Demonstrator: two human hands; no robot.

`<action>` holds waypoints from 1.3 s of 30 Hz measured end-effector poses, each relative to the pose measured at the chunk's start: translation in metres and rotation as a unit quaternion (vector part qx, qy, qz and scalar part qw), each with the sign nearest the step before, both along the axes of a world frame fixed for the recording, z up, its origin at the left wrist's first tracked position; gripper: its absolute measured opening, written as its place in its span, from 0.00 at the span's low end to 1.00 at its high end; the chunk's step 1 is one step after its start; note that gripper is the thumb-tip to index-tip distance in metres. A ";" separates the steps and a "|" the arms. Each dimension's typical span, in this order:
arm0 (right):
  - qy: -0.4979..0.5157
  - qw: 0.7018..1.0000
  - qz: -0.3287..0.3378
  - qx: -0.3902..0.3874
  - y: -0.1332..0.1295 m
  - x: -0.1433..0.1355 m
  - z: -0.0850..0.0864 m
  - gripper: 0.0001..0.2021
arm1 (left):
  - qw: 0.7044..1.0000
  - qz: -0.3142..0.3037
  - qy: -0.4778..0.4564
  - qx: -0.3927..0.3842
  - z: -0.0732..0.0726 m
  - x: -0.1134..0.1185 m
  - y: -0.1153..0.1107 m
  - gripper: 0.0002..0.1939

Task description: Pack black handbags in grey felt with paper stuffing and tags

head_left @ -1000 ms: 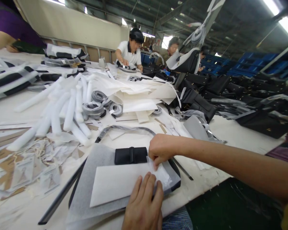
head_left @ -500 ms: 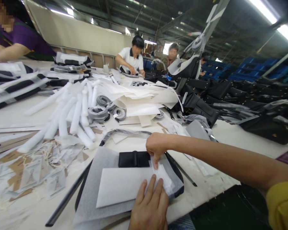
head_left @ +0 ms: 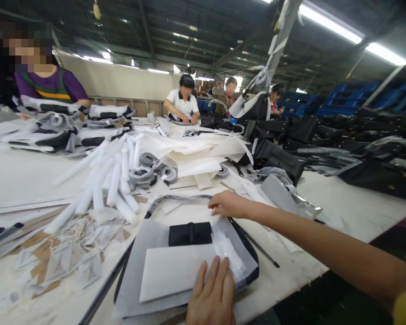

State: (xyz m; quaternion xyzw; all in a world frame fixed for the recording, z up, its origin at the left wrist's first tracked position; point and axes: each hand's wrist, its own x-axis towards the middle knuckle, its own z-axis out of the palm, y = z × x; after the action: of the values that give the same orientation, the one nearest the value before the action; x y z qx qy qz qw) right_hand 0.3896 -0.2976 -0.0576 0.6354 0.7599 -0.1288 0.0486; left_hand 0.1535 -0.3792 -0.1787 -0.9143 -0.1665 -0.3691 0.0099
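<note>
A black bag (head_left: 254,262) lies flat on the table, mostly under a sheet of thin translucent paper (head_left: 145,243). On that paper rest a small black wallet-like piece with a strap (head_left: 179,234), a white rectangular foam sheet (head_left: 172,275) and a clear plastic packet (head_left: 227,243). My left hand (head_left: 212,291) lies flat, fingers stretched over the foam sheet's right end and the packet's edge. Above the packet, my right hand (head_left: 226,204) has loosely bent fingers, apart, with nothing visible in them. It is beside the plastic-wrapped handle (head_left: 176,198); contact cannot be made out.
White foam tubes (head_left: 111,180), coiled wrapped straps (head_left: 144,174) and paper sheets (head_left: 196,158) lie beyond the bag. Tags with strings (head_left: 64,257) spread at the left. Black bags (head_left: 382,174) pile up at the right. Several co-workers (head_left: 182,101) are across the table.
My right hand has lifted off the plastic packet and moved up toward the handle, its fingers loosening. My left hand stays on the foam sheet. The view has shifted slightly.
</note>
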 end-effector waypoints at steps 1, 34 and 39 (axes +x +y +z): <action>0.008 1.000 0.008 0.004 -0.012 -0.005 -0.001 0.16 | 1.000 -0.005 0.007 0.009 0.000 -0.001 0.001 0.16; 0.160 0.964 -0.015 0.210 -0.142 -0.055 -0.041 0.20 | 0.992 -0.071 0.101 -0.032 0.048 -0.023 0.001 0.25; 0.064 0.958 0.041 0.278 -0.162 -0.054 -0.072 0.25 | 0.985 -0.044 0.147 0.075 0.071 -0.073 0.035 0.21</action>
State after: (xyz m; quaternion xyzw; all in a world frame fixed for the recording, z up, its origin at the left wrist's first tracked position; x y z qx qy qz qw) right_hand 0.3354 -0.4594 -0.1298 0.5822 0.7929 0.0490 -0.1731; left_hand 0.0806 -0.3441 -0.1076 -0.9617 -0.0949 -0.2421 0.0869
